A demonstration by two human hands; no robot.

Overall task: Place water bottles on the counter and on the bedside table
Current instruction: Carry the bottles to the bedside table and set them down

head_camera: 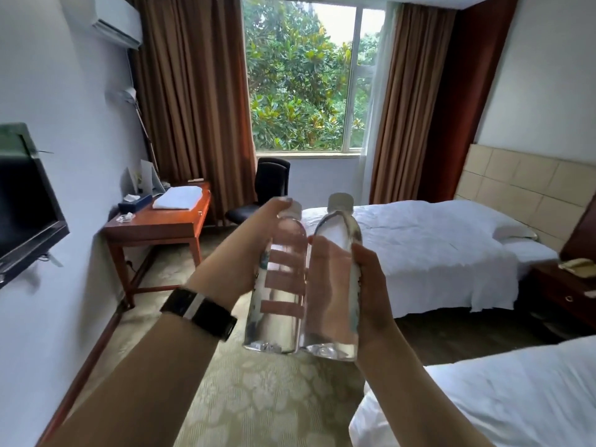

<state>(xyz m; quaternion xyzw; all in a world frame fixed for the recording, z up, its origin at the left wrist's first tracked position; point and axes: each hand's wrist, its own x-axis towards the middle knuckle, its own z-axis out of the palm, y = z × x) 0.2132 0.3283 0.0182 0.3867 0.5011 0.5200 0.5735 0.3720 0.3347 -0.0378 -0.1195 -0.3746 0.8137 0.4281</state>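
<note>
Two clear water bottles with pale caps are held upright, side by side and touching, in the middle of the head view. My left hand (240, 256) grips the left bottle (277, 330); its fingers show through the water. My right hand (371, 279) grips the right bottle (335, 327) from the right side. A wooden desk (174, 225) stands against the left wall. The dark bedside table (561, 285) sits at the far right between the two beds.
A folded white towel (177, 196), a tissue box (134, 201) and a glass ashtray (125, 217) lie on the desk. A black chair (264, 191) stands by the window. A wall television (22, 198) hangs left. White beds (419, 246) fill the right; patterned carpet lies between.
</note>
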